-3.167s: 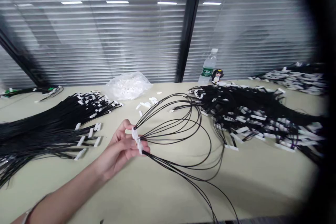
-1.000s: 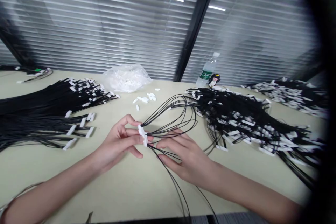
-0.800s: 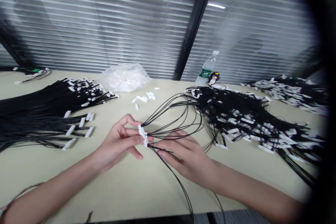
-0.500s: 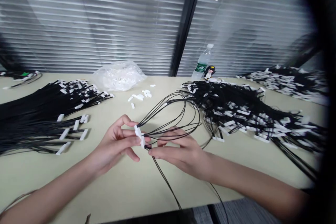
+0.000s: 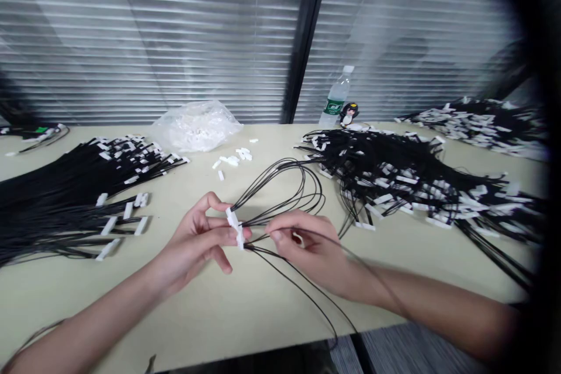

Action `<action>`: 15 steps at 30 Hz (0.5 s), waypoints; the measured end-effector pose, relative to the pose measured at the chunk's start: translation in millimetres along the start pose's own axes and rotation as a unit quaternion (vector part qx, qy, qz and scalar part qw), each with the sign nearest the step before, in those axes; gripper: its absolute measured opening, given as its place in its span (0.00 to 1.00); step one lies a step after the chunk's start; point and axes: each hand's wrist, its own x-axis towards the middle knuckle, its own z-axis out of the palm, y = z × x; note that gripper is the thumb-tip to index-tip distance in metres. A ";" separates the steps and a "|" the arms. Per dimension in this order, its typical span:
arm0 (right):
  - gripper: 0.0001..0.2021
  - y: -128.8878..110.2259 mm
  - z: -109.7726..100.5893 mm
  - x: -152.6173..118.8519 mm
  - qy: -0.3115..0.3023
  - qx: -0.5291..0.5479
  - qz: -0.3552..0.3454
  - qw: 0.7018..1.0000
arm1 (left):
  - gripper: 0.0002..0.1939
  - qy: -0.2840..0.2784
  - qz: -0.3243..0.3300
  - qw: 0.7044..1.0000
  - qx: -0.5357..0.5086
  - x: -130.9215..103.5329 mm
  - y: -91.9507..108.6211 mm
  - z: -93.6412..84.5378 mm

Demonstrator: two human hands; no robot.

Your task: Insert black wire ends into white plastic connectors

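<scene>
Between the thumb and fingers of my left hand [image 5: 204,236] are white plastic connectors [image 5: 235,227], held tilted above the table. Thin black wires [image 5: 274,172] run out of them, some looping up and back round to the right, others hanging down toward the table's front edge. My right hand [image 5: 313,245] is just to the right of the connectors, thumb and forefinger pinched on a single black wire [image 5: 346,248] that trails back over the wrist. Its other fingers are curled. The wire's tip is too small to make out.
A large bundle of black wires [image 5: 56,187] with white connectors lies at left, and a tangled pile [image 5: 372,158] at right. Behind are a clear bag of white parts [image 5: 197,125], several loose connectors [image 5: 232,159], a water bottle [image 5: 337,96] and a penguin figure [image 5: 349,114].
My right hand has closed to a pinch on one wire, which now lies across the wrist. More wires hang below the connectors. My left hand keeps its hold.
</scene>
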 end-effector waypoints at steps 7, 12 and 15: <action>0.09 13.6 -23.5 26.8 0.110 0.200 0.135 0.964 | 0.16 0.086 0.014 0.995 -0.046 6.4 -1.4 -11.4; 0.07 41.9 -80.2 59.8 0.241 0.272 0.098 0.926 | 0.14 0.108 0.017 0.994 -0.021 7.6 -1.9 -13.4; 0.04 59.3 -121.4 72.9 0.276 0.347 0.121 0.888 | 0.14 0.105 0.019 0.994 -0.012 7.0 -2.4 -12.5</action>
